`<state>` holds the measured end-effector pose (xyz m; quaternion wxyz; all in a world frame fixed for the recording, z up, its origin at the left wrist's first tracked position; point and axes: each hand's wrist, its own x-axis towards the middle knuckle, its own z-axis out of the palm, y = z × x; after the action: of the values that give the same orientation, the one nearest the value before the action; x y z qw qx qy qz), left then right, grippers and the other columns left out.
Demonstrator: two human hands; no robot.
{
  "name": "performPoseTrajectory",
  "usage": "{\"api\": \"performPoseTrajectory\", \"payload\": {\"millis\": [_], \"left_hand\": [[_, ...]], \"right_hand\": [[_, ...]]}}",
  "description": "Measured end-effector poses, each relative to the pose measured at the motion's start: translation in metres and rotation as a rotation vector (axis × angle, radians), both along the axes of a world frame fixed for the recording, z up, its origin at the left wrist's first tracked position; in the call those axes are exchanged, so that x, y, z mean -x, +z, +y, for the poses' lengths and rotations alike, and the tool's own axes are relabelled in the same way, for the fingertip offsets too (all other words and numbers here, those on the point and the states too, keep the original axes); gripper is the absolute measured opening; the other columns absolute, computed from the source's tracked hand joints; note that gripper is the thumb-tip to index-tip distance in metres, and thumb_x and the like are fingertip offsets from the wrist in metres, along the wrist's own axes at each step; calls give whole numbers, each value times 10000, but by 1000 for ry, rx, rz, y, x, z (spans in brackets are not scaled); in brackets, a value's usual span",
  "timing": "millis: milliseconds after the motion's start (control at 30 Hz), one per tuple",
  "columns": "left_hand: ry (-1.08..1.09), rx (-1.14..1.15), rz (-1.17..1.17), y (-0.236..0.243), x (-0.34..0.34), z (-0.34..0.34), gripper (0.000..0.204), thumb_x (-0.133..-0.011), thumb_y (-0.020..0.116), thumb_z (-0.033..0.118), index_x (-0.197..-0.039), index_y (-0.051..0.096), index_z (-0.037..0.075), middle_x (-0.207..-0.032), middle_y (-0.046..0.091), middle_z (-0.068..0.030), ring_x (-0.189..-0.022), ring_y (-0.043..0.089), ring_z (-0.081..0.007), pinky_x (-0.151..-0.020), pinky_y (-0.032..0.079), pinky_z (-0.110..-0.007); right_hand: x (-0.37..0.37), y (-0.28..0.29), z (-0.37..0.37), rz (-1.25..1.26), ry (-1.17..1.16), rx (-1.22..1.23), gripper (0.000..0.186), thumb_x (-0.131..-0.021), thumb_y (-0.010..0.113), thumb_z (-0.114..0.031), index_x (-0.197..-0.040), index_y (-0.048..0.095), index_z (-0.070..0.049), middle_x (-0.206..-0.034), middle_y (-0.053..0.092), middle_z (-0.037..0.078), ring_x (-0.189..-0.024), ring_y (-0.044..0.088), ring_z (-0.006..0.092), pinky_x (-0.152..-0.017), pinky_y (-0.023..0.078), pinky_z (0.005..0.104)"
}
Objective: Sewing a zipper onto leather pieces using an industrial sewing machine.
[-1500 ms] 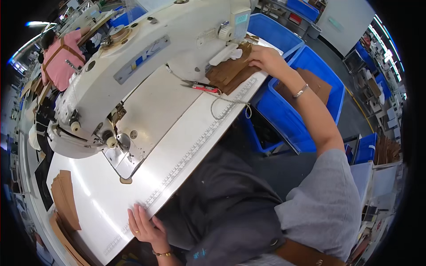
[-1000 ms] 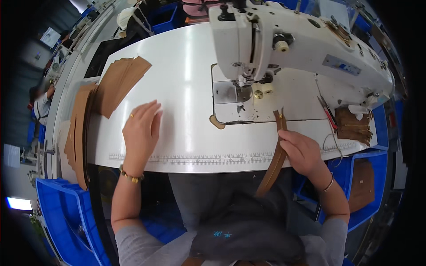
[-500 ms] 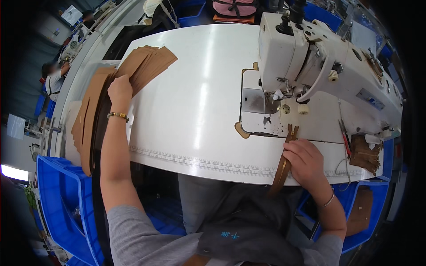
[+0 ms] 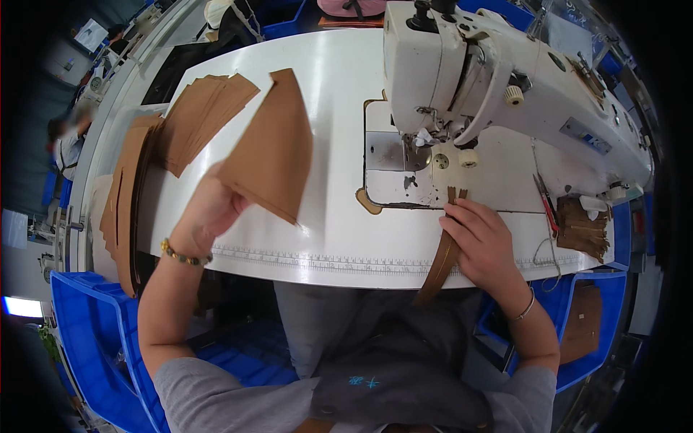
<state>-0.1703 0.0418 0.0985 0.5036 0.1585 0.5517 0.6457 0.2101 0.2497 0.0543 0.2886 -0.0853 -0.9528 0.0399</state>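
A single brown fabric panel (image 4: 278, 148) hangs above the white table, one corner gripped by my left hand (image 4: 211, 207). Just behind that hand lies a fanned stack of similar brown panels (image 4: 206, 108). Along the table's left edge stands another pile of brown pieces (image 4: 128, 202). My right hand (image 4: 480, 242) is closed on a brown zipper (image 4: 442, 263). The zipper's upper end lies near the sewing machine's bed, and its lower end hangs over the table's front edge. Above it is the white sewing machine (image 4: 462, 79), its needle area left of my right hand's fingertips.
A printed ruler strip (image 4: 325, 265) runs along the front of the table (image 4: 317, 195). Red-handled snips (image 4: 546, 206) and a bundle of brown strips (image 4: 583, 227) lie at the right. Blue bins (image 4: 94, 325) stand on both sides below. Another person (image 4: 70, 144) sits far left.
My left hand has drawn one brown panel off the fanned stack and brought it nearer and to the right. My right hand keeps the zipper near the machine. The whole view has shifted slightly.
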Motion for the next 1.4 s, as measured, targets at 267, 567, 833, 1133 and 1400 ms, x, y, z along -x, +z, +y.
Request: {"api": "performPoseTrajectory", "payload": {"millis": [267,567,833,1133,1400], "left_hand": [[-385,55,-189,-22,-125,-3,355,-1016,668,35,-1368,635,-6,-1211,744,-86,-1045,729,-122,-879,603,-281],[-720,417,1346,9,-111,35,118,-871,734,123,-960,734,45,-727,688,-153,-610,677,-301,-596,535,-378],[-552,165,1683,10,-114,74,78,-905,686,91,-980,696,74,-820,725,-108,-732,706,-336,-662,558,-437],[-382,-25,2114,-34,-124,129,441,-826,652,56,-1263,704,77,-1130,641,-65,-1078,611,-274,-856,501,-389],[-331,57,2102,-42,-103,147,309,-845,663,149,-1139,741,92,-1107,647,-76,-1080,622,-241,-843,496,-391]], "right_hand": [[14,15,-7,-74,210,33,349,-829,652,-68,-1170,704,-13,-1286,692,129,-1191,658,320,-982,545,441],[44,12,29,-254,364,-44,385,-878,608,-110,-1230,680,32,-1321,673,162,-1207,644,316,-1019,521,430],[62,7,46,-63,379,-3,374,-750,703,-47,-1117,714,24,-1230,708,127,-1106,657,288,-944,553,403],[52,5,44,-178,238,20,469,-798,676,-27,-1266,699,-15,-1363,680,112,-1197,643,256,-1019,522,407],[46,5,46,-313,252,52,558,-803,646,-3,-1361,632,-19,-1472,602,143,-1314,594,318,-1051,504,449]]}}
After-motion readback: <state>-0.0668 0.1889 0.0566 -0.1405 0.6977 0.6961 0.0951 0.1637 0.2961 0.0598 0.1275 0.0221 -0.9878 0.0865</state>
